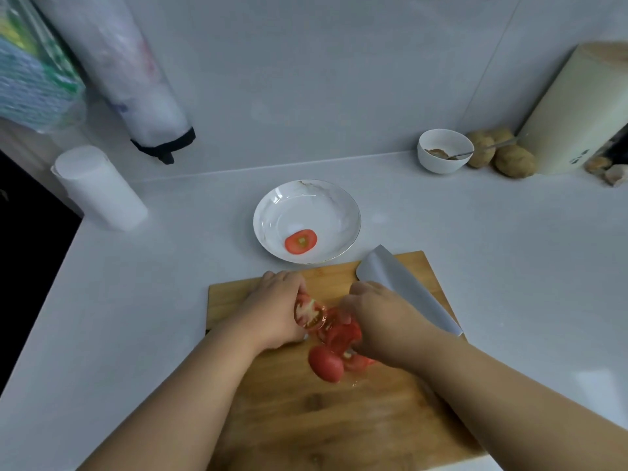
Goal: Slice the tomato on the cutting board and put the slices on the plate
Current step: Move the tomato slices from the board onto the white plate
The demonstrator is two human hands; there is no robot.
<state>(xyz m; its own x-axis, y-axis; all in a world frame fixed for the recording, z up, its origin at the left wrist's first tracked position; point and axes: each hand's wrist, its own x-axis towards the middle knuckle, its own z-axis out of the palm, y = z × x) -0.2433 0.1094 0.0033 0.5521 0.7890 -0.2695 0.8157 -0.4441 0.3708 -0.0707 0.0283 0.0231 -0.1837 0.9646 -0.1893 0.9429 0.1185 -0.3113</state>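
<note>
- Far left of the wooden cutting board (292,419), the blurred green-and-blue packet (34,73) is cut off by the edge; its print can't be read.
- Next to it, a hanging roll in a clear sleeve (122,69) with a black end cap; contents hard to make out.
- A white paper towel roll (102,188) stands on the pale grey countertop (136,317), up and left of the board.
- Left hand (272,311) over the board's far half, fingers curled round a cut red tomato slice (308,312), seeds facing up.
- Beyond the board, just touching its far edge, the white marbled plate (307,202) carries one round tomato slice (300,242).
- Loose tomato pieces (334,355) heaped mid-board, partly hidden beneath both hands.
- Right hand (380,321) down on that heap, fingertips hidden beneath it; whether it pinches anything, can't tell.
- The broad steel cleaver blade (404,287) lies flat on the board's right side; its handle end is hidden behind the right wrist.
- Far right of the board, against the white wall panels: small white bowl (441,147) with spoon, brown potatoes (509,158), a cream cylinder (577,110) cut off by the edge.
</note>
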